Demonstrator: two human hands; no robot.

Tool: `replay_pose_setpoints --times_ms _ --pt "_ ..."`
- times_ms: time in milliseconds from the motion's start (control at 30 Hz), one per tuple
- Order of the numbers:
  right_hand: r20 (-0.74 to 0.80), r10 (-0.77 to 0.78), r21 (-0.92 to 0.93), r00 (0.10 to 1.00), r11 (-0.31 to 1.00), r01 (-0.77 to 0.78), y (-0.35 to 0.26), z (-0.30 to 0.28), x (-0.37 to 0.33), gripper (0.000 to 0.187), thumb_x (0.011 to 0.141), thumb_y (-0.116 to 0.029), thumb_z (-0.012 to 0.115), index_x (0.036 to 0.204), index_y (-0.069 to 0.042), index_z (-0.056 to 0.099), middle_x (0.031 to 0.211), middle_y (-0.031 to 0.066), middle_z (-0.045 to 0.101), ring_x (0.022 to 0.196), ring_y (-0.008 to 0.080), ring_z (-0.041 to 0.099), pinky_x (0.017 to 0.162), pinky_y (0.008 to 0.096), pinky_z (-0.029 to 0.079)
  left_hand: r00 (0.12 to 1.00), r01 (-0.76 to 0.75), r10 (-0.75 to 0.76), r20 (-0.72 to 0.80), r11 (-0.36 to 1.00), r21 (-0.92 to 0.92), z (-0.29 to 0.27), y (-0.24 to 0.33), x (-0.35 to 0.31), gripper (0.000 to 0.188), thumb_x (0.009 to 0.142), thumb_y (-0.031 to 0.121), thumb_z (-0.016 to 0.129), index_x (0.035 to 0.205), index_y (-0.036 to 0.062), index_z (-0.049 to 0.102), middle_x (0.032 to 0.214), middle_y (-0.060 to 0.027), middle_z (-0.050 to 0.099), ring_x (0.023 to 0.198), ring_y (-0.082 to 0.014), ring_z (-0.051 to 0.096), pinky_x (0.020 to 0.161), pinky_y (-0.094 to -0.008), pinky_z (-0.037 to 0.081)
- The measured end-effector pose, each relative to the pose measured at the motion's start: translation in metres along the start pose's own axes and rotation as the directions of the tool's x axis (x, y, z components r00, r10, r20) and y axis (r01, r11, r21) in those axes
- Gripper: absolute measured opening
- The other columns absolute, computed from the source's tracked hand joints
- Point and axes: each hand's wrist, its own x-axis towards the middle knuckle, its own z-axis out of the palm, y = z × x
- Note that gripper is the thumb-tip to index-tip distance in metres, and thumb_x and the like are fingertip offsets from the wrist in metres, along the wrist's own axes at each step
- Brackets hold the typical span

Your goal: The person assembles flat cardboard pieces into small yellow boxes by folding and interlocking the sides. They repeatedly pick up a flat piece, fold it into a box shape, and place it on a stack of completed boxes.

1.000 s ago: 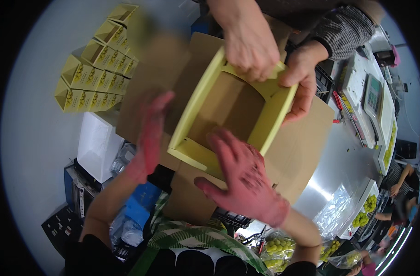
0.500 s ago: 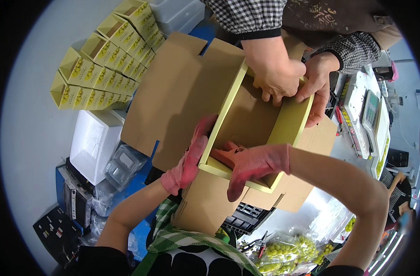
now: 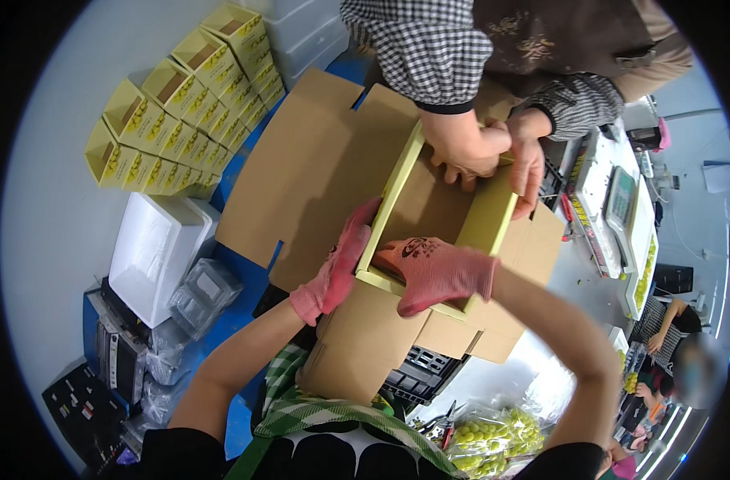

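An open, pale yellow cardboard box [image 3: 486, 218] with a brown inner floor stands tilted in the middle, on a larger flattened-flap brown carton [image 3: 301, 176]. My left hand [image 3: 341, 260], in a pink-red glove, lies flat with stretched fingers along the outside of its left wall. My gloved right hand [image 3: 445, 274] straddles the near wall: fingers inside the near left corner, thumb outside. At the far end, a co-worker's hand [image 3: 465, 150] reaches inside with bent fingers. The co-worker's other hand [image 3: 528, 172] rests on the far right corner. Some fingertips are hidden.
Stacked yellow printed boxes [image 3: 173, 120] stand at the back left. Below them are a white foam box [image 3: 153, 256] and clear plastic containers [image 3: 205, 296]. Bagged green grapes [image 3: 493, 436] and pruning shears [image 3: 438, 424] lie near right; a scale [image 3: 621, 196] stands farther right.
The yellow box sits slightly farther left and higher in view, with my hands still at it. The co-worker's right-side hand has come nearer the other one. My view has shifted somewhat.
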Motion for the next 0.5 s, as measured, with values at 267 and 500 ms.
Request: replay_pose_setpoints --times_ms 267,500 --pt "-0.591 0.549 0.101 -0.591 0.777 0.621 0.051 0.13 -0.062 0.044 0.097 -0.03 0.041 0.131 -0.001 0.041 0.124 0.008 0.05 0.114 0.019 0.046 0.102 0.0354 0.033 0.919 -0.272 0.222 -0.326 0.955 -0.117 -0.053 0.015 0.013 0.055 0.101 0.037 0.029 0.144 0.0034 0.026 0.148 -0.0109 0.028 0.138 -0.0224 0.023 0.114 -0.0338 0.015" --pt "-0.693 0.664 0.326 0.279 -0.056 0.944 0.025 0.11 -0.016 0.034 0.101 -0.039 0.029 0.11 -0.008 0.041 0.098 -0.0011 0.04 0.091 0.0106 0.041 0.088 0.0258 0.036 0.994 0.104 -0.079 0.072 0.864 -0.492 0.029 0.022 0.034 0.047 0.102 0.039 0.026 0.132 0.0052 0.038 0.123 -0.0001 0.048 0.111 -0.0129 0.043 0.1 -0.03 0.035"
